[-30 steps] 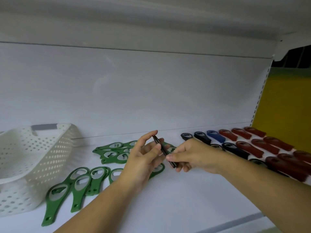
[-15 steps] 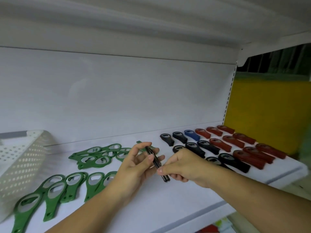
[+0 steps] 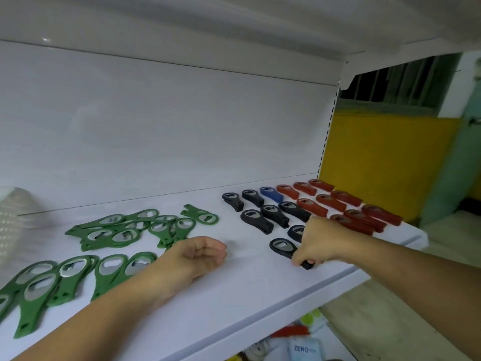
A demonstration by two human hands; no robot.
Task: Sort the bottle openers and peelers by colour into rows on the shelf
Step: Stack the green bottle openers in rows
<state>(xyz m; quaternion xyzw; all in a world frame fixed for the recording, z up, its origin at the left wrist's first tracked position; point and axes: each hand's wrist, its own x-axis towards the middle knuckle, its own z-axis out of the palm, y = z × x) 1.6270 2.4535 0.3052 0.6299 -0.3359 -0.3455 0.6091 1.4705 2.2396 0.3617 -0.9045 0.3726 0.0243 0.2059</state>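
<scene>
My right hand [image 3: 316,241] grips the handle end of a black bottle opener [image 3: 282,247] lying flat on the white shelf [image 3: 247,295], in front of several other black openers [image 3: 256,221]. One blue opener [image 3: 271,194] and several red openers [image 3: 338,204] lie in rows to the right. My left hand [image 3: 197,255] hovers over the shelf with fingers loosely curled, holding nothing. Green openers sit in a loose pile [image 3: 125,230] behind it and in a row [image 3: 65,277] at the front left.
A white perforated basket [image 3: 10,225] stands at the far left edge, blurred. The shelf's front lip [image 3: 299,303] runs below my arms, with packaged goods [image 3: 302,347] on a lower level. A yellow wall [image 3: 385,162] lies beyond the shelf's right end.
The black opener was held between both hands above the shelf. My right hand has carried it right and down onto the shelf by the black group. My left hand let go and dropped back.
</scene>
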